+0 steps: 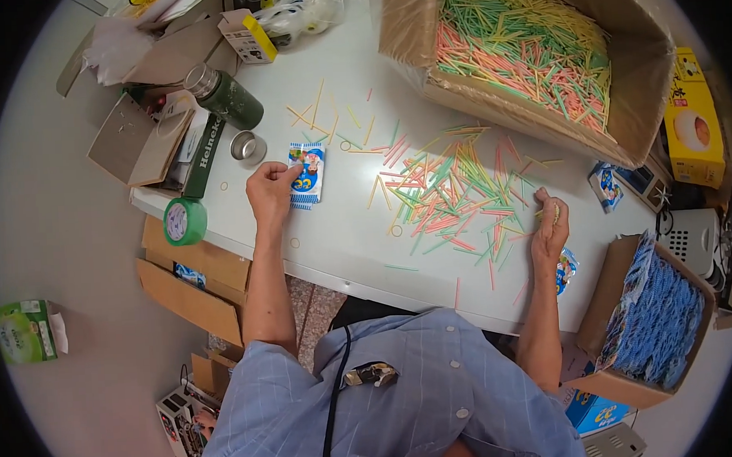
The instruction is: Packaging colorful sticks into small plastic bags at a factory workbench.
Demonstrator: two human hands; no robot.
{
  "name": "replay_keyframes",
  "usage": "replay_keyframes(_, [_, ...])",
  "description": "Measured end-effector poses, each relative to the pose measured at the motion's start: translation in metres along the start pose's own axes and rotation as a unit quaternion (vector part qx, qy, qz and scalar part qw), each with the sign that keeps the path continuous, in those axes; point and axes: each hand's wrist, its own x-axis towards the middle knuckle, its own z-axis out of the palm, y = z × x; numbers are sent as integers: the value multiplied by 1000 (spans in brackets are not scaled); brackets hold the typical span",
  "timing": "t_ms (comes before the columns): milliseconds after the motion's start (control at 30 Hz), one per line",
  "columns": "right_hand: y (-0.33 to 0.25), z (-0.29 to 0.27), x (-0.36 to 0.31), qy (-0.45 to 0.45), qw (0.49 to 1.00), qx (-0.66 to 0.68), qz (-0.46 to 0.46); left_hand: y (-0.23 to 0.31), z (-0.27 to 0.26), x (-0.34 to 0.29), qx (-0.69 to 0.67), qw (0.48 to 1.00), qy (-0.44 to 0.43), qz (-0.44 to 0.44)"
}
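Note:
A short stack of blue-and-white packets [310, 184] lies on the white table [346, 246]. My left hand [268, 193] is closed at the stack's left edge, thumb and fingers pinching the top packet. Right of it spreads a loose pile of thin pink, green and yellow sticks [454, 184]. My right hand [551, 230] is at the pile's right edge with curled fingers. Something small and yellowish shows against those fingers, too small to name. Beside the right wrist lies another blue packet [566, 270], partly covered by the arm.
A large carton [533, 115] of coloured sticks stands at the back right. Nearer on the right, a box [634, 384] holds blue packet strips. At the left are a dark green flask [234, 102], a metal cup [248, 148] and green tape [184, 222]. Several rubber bands [294, 243] lie around.

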Motion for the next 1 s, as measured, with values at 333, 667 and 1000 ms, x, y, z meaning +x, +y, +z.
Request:
replay_keyframes(333, [-7,0,0,4,1000,2,14,0,-18,-5,351,907,38,230])
replay_keyframes(667, [-5,-19,7,45,982,170,76,51,11,-49,-286,957,-20,53])
replay_keyframes(1000, [-114,14,-10,-60,892,439,88,99,79,-117,-257,903,-341,59])
